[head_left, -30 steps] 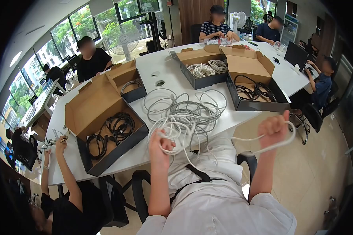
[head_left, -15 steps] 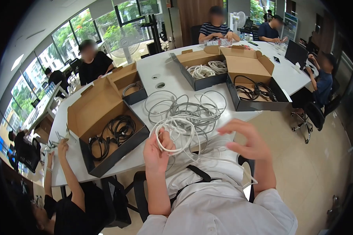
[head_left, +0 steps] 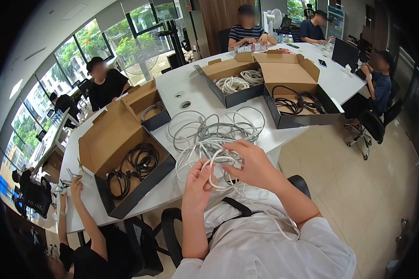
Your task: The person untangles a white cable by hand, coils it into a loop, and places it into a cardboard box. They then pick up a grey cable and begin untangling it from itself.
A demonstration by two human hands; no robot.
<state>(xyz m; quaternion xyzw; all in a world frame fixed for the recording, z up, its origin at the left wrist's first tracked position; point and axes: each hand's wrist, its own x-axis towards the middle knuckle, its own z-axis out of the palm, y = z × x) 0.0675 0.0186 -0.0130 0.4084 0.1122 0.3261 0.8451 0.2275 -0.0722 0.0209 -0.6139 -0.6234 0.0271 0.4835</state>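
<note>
A coil of white cable (head_left: 212, 162) is held at the table's near edge, and a loose end of it trails over the lap. My left hand (head_left: 200, 180) is closed around the left side of the coil. At its right, my right hand (head_left: 247, 162) has its fingers curled on the upper loops of the same cable. Just beyond both hands lies a loose tangle of grey cable (head_left: 237, 130) on the white table.
Open boxes stand on the table (head_left: 172, 83): black cables in the left box (head_left: 144, 193) and right box (head_left: 307, 121), white cables in the back box (head_left: 239, 97), grey cable in a small box (head_left: 156, 122). A co-worker's hands (head_left: 76, 186) are at the left edge; other people sit around.
My right hand has moved left and inward, from open in the air at the right onto the white cable. The held coil has shifted slightly, and the view has tilted a little.
</note>
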